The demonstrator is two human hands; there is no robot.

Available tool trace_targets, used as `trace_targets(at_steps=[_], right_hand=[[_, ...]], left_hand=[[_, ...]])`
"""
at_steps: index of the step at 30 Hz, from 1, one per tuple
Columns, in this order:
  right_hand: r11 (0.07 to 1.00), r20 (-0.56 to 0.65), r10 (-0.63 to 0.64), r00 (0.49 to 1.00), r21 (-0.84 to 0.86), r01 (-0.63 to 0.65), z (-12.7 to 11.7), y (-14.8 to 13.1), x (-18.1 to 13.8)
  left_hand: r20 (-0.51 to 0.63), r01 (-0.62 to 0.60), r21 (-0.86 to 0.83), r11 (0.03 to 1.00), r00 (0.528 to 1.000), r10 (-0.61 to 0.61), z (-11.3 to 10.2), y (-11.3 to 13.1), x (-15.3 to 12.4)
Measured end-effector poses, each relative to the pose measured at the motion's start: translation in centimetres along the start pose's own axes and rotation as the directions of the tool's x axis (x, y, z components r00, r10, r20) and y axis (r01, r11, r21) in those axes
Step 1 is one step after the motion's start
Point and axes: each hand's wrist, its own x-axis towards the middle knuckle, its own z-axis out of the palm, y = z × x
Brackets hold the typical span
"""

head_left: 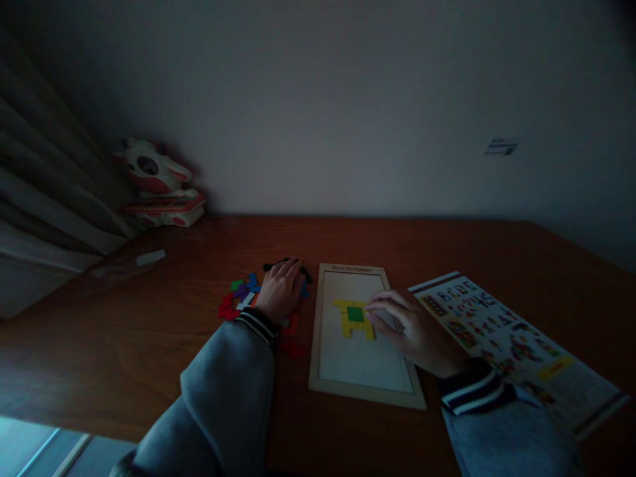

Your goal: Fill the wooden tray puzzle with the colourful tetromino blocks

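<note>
I log the left hand (281, 290) palm-down on the loose pieces (227, 309) left of the board (366, 371); whether it grips any, I cannot tell. The right hand (411, 328) has bent fingers at the right edge of the yellow pieces (346, 324), which lie on the board around a green square (355, 314); in this dim light I cannot confirm a grasp.

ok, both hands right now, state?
Left hand: over the loose pieces, grip can't be told.
Right hand: at the yellow pieces, grip can't be told.
</note>
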Motion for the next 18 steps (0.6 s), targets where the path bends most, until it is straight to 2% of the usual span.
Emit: trace_targets(at_steps=[2, 5, 13, 18], right_hand=[[1.000, -0.009, 0.008, 1.000, 0.004, -0.008, 0.0, -0.1, 0.0], [1.000, -0.017, 0.010, 1.000, 0.009, -0.010, 0.0, 0.0, 0.0], [1.000, -0.010, 0.020, 1.000, 0.002, -0.020, 0.0, 0.2, 0.0], [1.000, -0.022, 0.017, 1.000, 0.001, -0.017, 0.0, 0.2, 0.0]], left_hand=[[0.063, 0.070, 0.060, 0.996, 0.995, -0.074, 0.1, -1.4, 0.0], [0.128, 0.071, 0.104, 0.992, 0.988, -0.084, -0.2, -2.4, 0.0], [0.128, 0.057, 0.167, 0.984, 0.989, -0.079, -0.7, -2.6, 0.0], [0.147, 0.049, 0.113, 0.992, 0.987, -0.065, -0.9, -2.5, 0.1]])
